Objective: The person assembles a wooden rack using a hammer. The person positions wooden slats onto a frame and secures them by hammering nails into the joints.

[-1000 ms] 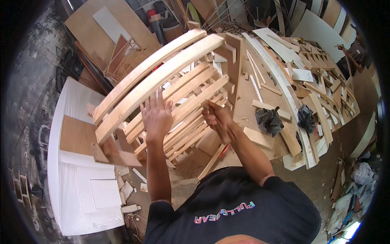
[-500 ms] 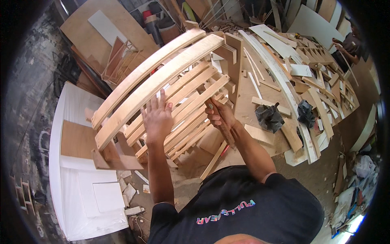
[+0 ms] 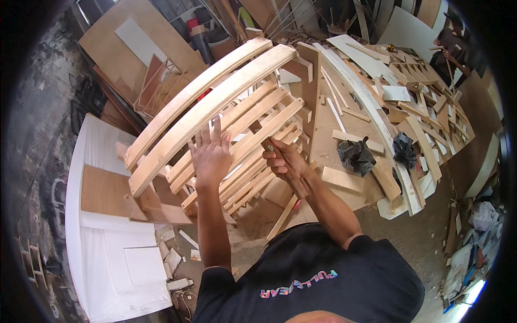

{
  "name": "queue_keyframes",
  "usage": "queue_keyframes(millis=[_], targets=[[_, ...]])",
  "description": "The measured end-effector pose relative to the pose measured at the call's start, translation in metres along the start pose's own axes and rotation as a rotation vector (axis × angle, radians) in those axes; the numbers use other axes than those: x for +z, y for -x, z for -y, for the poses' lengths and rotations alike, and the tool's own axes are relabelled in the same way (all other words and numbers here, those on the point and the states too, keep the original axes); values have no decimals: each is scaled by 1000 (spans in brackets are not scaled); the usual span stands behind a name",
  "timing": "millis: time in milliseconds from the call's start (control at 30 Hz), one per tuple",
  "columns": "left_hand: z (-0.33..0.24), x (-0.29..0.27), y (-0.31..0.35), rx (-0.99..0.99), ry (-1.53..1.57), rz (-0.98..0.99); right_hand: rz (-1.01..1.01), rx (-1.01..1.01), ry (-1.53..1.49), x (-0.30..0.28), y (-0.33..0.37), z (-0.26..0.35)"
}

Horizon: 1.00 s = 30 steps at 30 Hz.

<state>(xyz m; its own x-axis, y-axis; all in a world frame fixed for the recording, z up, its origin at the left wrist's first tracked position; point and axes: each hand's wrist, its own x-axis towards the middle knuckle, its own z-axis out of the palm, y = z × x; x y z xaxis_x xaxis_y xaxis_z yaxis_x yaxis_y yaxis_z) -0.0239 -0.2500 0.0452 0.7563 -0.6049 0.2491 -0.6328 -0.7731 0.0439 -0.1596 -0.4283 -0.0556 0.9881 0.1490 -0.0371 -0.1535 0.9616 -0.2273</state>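
A slatted frame of pale wood (image 3: 258, 132) with several parallel slats and two long curved rails at its far side stands in front of me. Fingers spread, my left hand (image 3: 211, 161) is over the slats, close to the nearer curved rail, and looks to be resting on them. My right hand (image 3: 283, 161) is closed around a flat brown wooden bar (image 3: 297, 187) at the frame's near side. The bar's upper end is by the slats, its lower end points back toward my forearm, and my fingers hide its middle.
Wood offcuts (image 3: 425, 107) are heaped on the worktable at right, around a long pale curved strip (image 3: 371, 102). Two black plastic bags (image 3: 356, 156) lie there. White-covered panels (image 3: 116, 253) stand at left. Another person (image 3: 455, 48) is at the far right, holding a thin stick.
My right hand has shifted slightly left and toward me with the brown bar. My left hand stays about where it was on the slats. The other person's arms have moved.
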Motion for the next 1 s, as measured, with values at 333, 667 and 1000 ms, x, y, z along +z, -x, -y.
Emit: queue_keyframes(millis=[333,667,1000], targets=[[1,-12,12,242,266,-438,-296,-102,260,-30,34,-49],[23,29,207,94,1056,-515,-269,-104,391,-40,109,-125],[106,51,300,-410,1439,-462,-274,-127,732,19,147,-259]])
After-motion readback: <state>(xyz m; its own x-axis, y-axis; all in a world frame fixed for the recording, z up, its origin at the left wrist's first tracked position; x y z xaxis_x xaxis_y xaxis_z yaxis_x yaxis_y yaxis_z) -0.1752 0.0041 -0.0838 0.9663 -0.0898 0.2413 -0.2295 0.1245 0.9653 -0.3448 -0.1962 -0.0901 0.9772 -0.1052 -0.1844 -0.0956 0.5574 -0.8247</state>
